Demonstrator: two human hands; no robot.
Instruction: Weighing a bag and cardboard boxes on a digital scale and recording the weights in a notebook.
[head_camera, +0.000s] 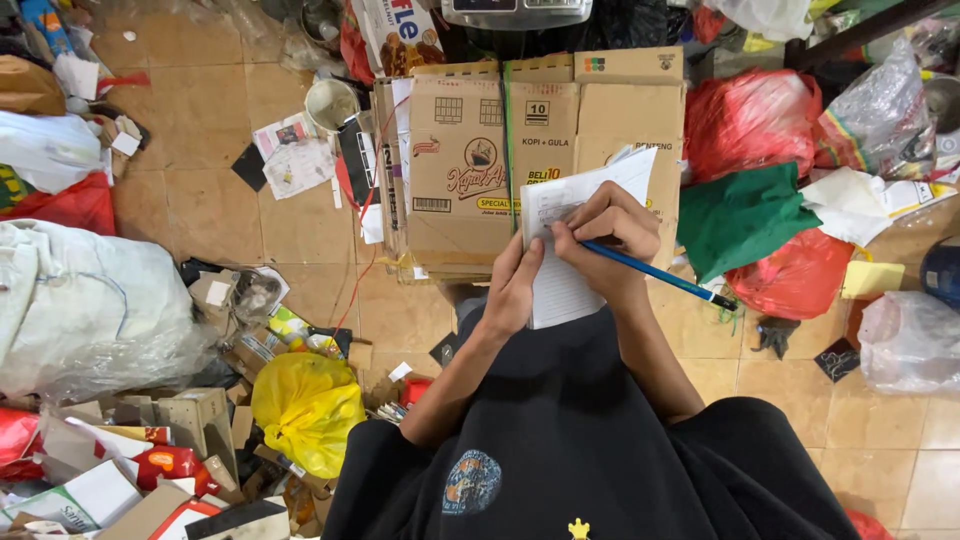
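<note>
My left hand (512, 288) holds a small lined notepad (562, 285) from its left side, fingers flat along the edge. My right hand (610, 240) grips a blue pencil (665, 276), its tip pressed on the upper part of the page and its other end pointing right and down. The pad's top sheet curls up over a bundle of flattened cardboard boxes (470, 160) tied with green string. Black sleeves and a black shirt fill the lower middle of the view.
Red plastic bags (750, 120), a green bag (740, 215) and clear bags (905, 340) lie to the right. At left sit a yellow bag (305, 405), a white sack (80, 300), loose cartons and paper scraps on the tan tiled floor (210, 170).
</note>
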